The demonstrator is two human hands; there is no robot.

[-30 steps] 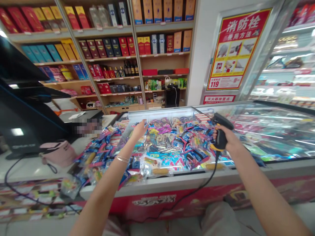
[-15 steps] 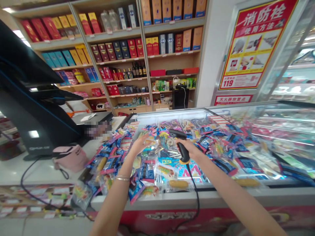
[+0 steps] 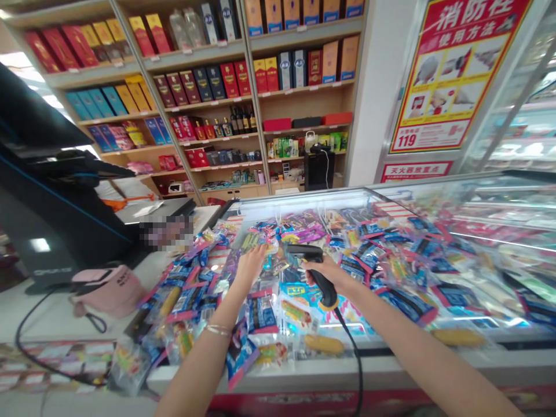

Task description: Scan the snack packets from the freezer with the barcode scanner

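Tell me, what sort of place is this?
Most likely a grocery or convenience shop: shelves of boxes and bottles stand at the back, colourful packets lie across a long display case, and the right hand holds a handheld scanner.

Well left of the gripping right hand [image 3: 335, 275], a pink soft-sided pouch with a dark wrist loop [image 3: 115, 289] sits on a glossy white counter [image 3: 141, 266]; a bulky black terminal [image 3: 56, 226] stands behind it. Beyond the grip, a pale wooden shelf unit [image 3: 313, 104] bears tall orange-and-blue boxes [image 3: 310, 11] and dark glass bottles [image 3: 243, 120]. Beyond and right of the grip hangs a red, yellow-bordered fire-hydrant poster [image 3: 458, 81].
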